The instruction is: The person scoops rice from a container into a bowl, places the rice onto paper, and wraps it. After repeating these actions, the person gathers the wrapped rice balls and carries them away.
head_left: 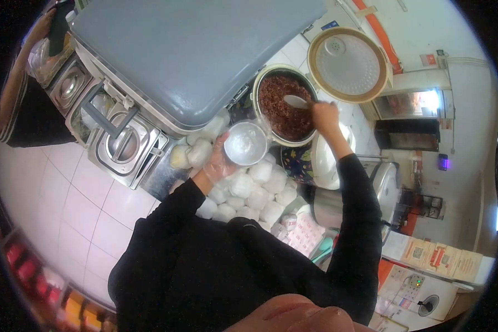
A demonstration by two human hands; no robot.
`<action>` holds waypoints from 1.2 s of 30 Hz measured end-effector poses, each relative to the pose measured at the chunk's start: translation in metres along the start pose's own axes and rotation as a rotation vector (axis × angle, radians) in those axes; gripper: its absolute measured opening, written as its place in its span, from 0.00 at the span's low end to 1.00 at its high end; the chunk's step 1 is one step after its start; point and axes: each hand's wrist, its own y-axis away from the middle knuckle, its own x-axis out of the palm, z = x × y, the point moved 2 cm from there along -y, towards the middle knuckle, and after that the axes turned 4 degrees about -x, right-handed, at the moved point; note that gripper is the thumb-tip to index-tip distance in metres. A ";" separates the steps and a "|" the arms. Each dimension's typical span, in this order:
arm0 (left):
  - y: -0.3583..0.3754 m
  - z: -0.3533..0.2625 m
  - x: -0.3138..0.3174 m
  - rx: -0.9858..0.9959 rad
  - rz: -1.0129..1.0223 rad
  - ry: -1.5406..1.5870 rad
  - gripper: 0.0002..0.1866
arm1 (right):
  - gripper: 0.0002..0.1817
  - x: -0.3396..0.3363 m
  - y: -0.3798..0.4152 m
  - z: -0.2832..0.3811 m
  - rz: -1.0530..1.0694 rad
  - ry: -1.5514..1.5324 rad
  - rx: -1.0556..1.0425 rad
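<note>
Gripping a round bowl (pixel 246 144), the left hand (pixel 219 161) is apart from the right hand (pixel 324 117), which holds a white paddle (pixel 296 101) at dark-red rice (pixel 276 113).

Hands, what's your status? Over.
Left hand holding bowl. Right hand gripping scoop, at the dark food. Open lid clear of both hands.
</note>
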 end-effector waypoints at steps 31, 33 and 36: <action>-0.021 -0.006 -0.028 -0.014 -0.140 -0.262 0.39 | 0.15 0.013 -0.017 0.009 -0.089 -0.333 -0.001; -0.021 -0.008 -0.026 -0.052 -0.073 -0.187 0.31 | 0.16 0.014 -0.019 0.012 -0.069 -0.359 0.004; -0.020 -0.008 -0.019 -0.060 -0.031 -0.174 0.29 | 0.17 0.017 -0.025 0.012 -0.003 -0.446 0.051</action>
